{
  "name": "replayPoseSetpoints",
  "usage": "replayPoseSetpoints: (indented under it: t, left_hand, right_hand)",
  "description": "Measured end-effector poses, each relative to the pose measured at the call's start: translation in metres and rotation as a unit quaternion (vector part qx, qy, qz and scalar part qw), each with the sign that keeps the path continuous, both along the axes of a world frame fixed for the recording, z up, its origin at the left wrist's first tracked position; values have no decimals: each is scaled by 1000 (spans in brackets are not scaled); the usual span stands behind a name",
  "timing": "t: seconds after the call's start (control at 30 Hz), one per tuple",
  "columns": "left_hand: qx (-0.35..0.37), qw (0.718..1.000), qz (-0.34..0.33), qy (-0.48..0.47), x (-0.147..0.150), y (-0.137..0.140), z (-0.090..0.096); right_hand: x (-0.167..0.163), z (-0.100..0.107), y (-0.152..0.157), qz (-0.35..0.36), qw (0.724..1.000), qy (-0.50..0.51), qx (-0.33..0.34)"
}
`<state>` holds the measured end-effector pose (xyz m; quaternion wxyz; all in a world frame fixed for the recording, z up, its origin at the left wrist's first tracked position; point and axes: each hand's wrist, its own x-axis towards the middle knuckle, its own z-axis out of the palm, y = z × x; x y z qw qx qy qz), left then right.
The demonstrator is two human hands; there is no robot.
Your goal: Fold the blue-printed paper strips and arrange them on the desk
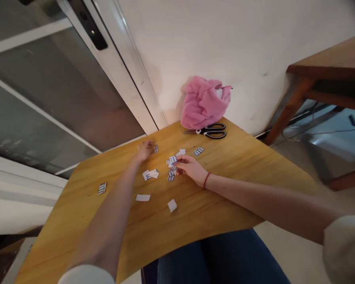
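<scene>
My right hand [189, 167], with a red string at the wrist, pinches a small paper card with blue stripes [173, 160] above the middle of the table. Below and around its fingers lie more striped cards [171, 176], partly overlapping, with a white slip [182, 152] just behind. My left hand [146, 150] is low over the far left of the table, fingers curved and a little blurred. Beside its fingertips is another striped card [156, 148]; whether they grip it is unclear. Between my forearms lies a cluster of white paper pieces [150, 174].
Black-handled scissors [210, 131] lie by a pink plush cloth bundle [205, 102] at the table's [213, 205] back corner. A striped stack [102, 188] sits left, a striped card [198, 151] right. Two blank slips, one white [143, 197], are nearer me. Wall and glazed door stand behind.
</scene>
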<state>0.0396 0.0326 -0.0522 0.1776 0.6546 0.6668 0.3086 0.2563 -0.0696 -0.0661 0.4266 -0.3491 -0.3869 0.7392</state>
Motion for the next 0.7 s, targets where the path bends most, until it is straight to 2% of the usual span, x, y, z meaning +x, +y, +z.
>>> replayPoseSetpoints:
  t: [0.13, 0.23, 0.4, 0.5, 0.6, 0.7]
  left_hand:
    - [-32, 999, 14, 12, 0, 10, -4]
    - [-51, 999, -14, -3, 0, 1, -3]
    - [-3, 997, -53, -48, 11, -47, 13]
    - [-14, 984, -97, -151, 23, -84, 23]
    - [-36, 979, -102, -173, 37, -113, 24]
    - [-18, 986, -74, -146, 49, -129, 15]
  right_hand:
    - [1, 0, 5, -32, 999, 21, -25]
    - [0, -3, 9, -41, 999, 19, -31]
    - [-5, -8, 10, -49, 999, 9, -14]
    - [-8, -8, 5, -45, 998, -30, 27]
    - [-11, -8, 0, 1, 995, -59, 78]
    - [-13, -9, -4, 69, 992, -50, 93]
